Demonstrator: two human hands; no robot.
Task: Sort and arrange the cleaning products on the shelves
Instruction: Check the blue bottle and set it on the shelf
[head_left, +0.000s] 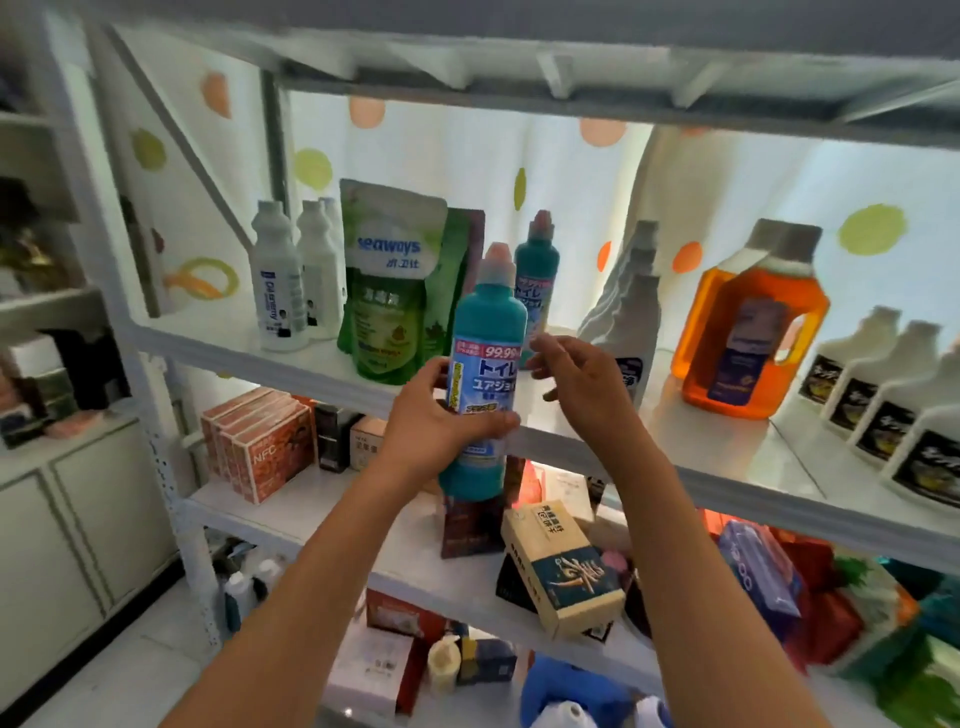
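Left hand (441, 421) grips the teal bottle (483, 379) at the upper shelf (597, 447) front edge; right hand (576, 379) hovers open-fingered. Next: set it beside the matching bottle (537, 280).

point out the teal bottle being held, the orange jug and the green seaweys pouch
teal bottle (485, 374), head view, on its front label, above the left hand's grip
orange jug (753, 327), head view, on the middle of its body, at the label
green pouch (392, 291), head view, on its front panel, under the brand name
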